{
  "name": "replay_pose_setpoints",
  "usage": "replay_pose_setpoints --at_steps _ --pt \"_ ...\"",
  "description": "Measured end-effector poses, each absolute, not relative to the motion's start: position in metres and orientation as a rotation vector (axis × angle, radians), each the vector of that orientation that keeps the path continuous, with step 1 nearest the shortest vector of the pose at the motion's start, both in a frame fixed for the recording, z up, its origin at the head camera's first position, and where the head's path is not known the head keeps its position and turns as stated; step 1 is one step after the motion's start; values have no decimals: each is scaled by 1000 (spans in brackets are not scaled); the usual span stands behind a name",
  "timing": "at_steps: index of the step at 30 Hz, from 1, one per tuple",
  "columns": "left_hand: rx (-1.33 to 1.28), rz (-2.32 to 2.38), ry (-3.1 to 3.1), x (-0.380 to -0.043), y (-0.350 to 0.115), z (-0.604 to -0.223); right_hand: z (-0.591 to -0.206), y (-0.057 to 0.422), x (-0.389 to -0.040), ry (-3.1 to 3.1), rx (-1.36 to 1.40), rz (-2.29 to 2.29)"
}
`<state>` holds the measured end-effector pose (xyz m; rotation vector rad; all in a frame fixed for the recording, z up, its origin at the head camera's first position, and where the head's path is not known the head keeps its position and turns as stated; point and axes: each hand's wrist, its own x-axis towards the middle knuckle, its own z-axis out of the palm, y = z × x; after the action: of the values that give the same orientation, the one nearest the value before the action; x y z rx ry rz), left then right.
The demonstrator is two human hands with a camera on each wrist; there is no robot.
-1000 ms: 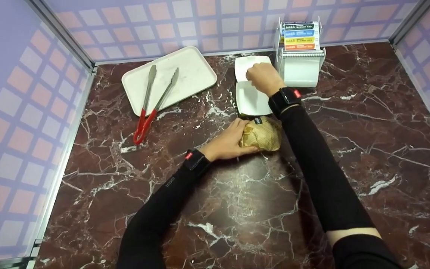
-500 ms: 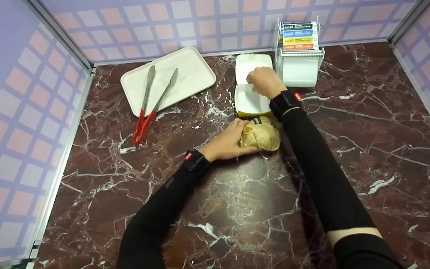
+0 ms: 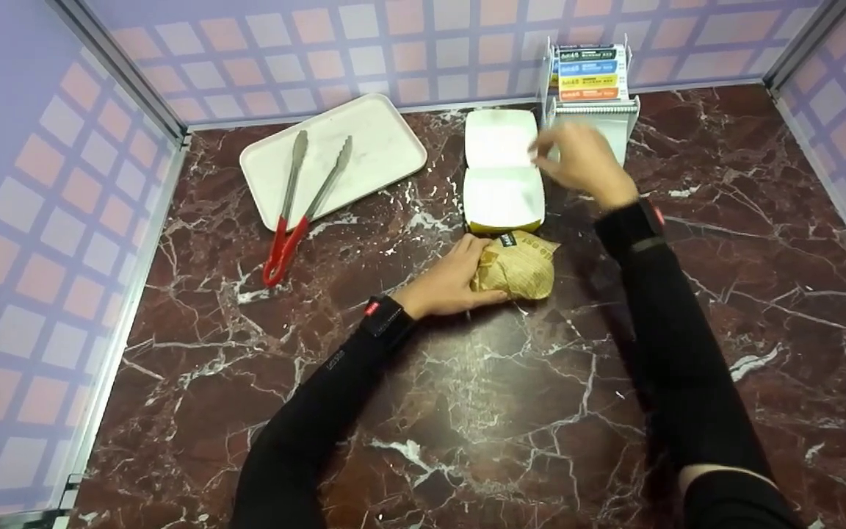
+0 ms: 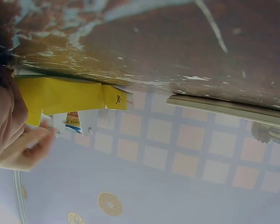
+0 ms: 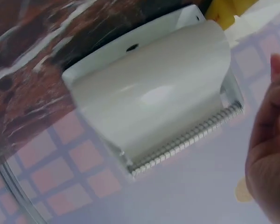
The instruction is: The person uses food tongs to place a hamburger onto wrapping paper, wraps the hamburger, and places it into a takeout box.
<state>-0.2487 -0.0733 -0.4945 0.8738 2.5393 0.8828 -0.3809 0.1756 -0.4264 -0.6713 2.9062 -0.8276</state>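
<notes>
My left hand (image 3: 449,278) holds a paper-wrapped burger (image 3: 517,268) from its left side, thumb on the near side and fingers on the far side. The brown wrapper bears a dark label and has a loose corner at the right. Just beyond it, an open burger box (image 3: 504,198) lies with its lid folded back, white inside and yellow outside. My right hand (image 3: 581,162), slightly blurred, hovers right of the box, in front of the label dispenser (image 3: 590,136). Its fingers are loosely curled, and nothing shows in them. In the left wrist view, the box's yellow side (image 4: 70,95) stands close to the hand.
At the back left lies a white tray (image 3: 386,132), with red-handled tongs (image 3: 287,250) resting partly on it and overhanging its front edge. Colored label strips (image 3: 590,81) top the dispenser near the back wall. Tiled panels enclose the dark marble counter (image 3: 482,411).
My right hand has left the open box and moved right, to the front of the dispenser. The box's inside is now uncovered. My left hand stays on the wrapped burger.
</notes>
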Motion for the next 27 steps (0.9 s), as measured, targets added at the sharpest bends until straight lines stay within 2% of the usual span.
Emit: replay_pose_setpoints --at_steps 5,13,17,23,27 --pt "858 881 2555 -249 -77 -492 -437 167 -347 2692 -772 -788" --pt "854 919 2525 -246 -72 -492 -442 153 -337 2769 -1057 -675" --pt "852 909 2524 -243 -72 -492 -426 159 -330 2833 -1008 -699" --pt "854 886 2514 -242 -71 -491 -395 184 -322 2911 -830 -972" --pt "837 890 2512 -243 -71 -491 -391 197 -323 2907 -681 -938"
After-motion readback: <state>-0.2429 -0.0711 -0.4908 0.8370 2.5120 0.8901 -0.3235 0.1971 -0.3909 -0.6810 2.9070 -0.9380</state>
